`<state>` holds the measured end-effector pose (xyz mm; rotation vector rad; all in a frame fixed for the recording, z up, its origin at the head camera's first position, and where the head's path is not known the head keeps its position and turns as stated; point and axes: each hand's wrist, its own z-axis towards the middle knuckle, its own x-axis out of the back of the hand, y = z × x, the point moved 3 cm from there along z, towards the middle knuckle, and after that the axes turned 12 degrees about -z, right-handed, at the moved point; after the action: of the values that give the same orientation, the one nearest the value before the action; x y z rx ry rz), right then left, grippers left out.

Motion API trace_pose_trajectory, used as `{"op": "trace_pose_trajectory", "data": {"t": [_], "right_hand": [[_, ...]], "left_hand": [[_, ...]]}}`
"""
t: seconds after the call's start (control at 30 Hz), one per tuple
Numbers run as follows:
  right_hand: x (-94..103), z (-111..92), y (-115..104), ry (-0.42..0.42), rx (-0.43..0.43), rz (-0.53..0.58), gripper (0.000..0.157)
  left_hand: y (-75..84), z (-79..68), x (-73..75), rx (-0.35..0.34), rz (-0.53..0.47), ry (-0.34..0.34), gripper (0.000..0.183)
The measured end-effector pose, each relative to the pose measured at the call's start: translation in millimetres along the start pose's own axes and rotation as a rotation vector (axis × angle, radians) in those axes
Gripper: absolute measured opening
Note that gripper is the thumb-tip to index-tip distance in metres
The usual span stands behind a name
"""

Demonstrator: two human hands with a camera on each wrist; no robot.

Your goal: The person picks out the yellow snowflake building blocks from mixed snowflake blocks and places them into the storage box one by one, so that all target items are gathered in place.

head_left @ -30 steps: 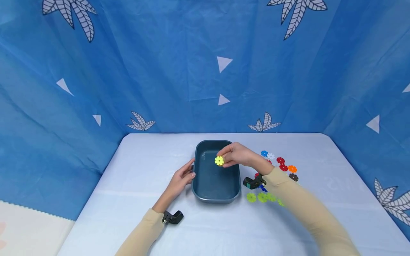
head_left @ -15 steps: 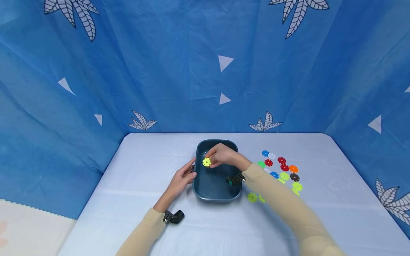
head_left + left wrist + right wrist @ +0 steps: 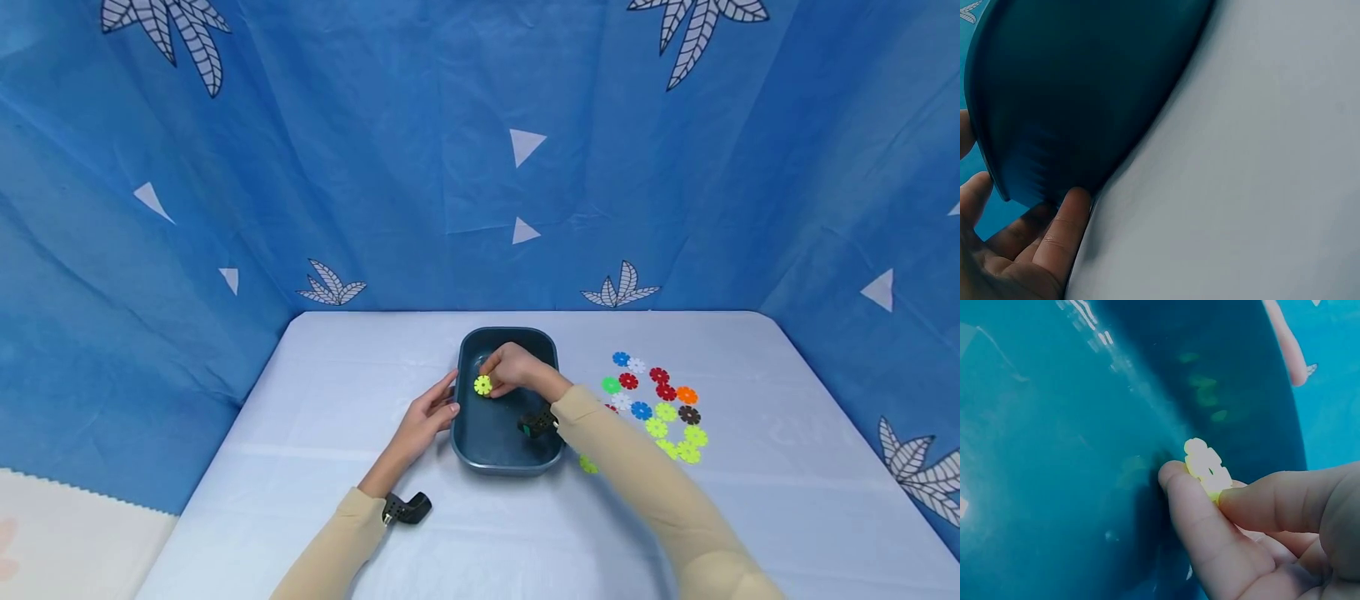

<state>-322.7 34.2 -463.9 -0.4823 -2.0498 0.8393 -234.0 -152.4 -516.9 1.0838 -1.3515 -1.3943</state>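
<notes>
A dark blue rectangular basin [image 3: 506,446] stands on the table. My right hand [image 3: 517,367] is inside it, pinching a yellow flower-shaped plastic disc [image 3: 482,385] between thumb and fingers. In the right wrist view the disc [image 3: 1208,469] is tilted, close to the basin's inner wall [image 3: 1241,381], which shows its yellow-green reflection. My left hand [image 3: 423,418] rests against the basin's left side with extended fingers. The left wrist view shows its fingertips [image 3: 1074,206] touching the outside wall of the basin [image 3: 1085,94].
Right of the basin lies a spread of similar discs: several yellow ones [image 3: 666,412], several red ones [image 3: 659,376], an orange disc [image 3: 687,395], a brown disc [image 3: 689,415], a green disc [image 3: 611,385], plus blue and white ones. A blue patterned cloth [image 3: 480,167] hangs behind the white table [image 3: 360,367].
My right hand has moved left over the basin and then lower into it, keeping the yellow disc pinched. More loose discs on the right show from behind the arm. The left hand has stayed put.
</notes>
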Motion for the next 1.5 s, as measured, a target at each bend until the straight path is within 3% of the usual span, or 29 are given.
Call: {"op": "trace_pose_trajectory", "data": {"t": [0.67,1.1,1.5], "right_hand": [[5.1,6,10,0.179,-0.022,0.069,0.030],[6.8,5,11,0.201,-0.019,0.079,0.031],[7.5,4,10,0.215,-0.007,0.022,0.029]], "left_hand": [[-0.6,2.8,1.3,0.008,0.023,0.025,0.058],[-5.6,2.1,2.7,0.005,0.015,0.025,0.058],[-5.0,1.8,2.0,0.017,0.035,0.030,0.058]]}}
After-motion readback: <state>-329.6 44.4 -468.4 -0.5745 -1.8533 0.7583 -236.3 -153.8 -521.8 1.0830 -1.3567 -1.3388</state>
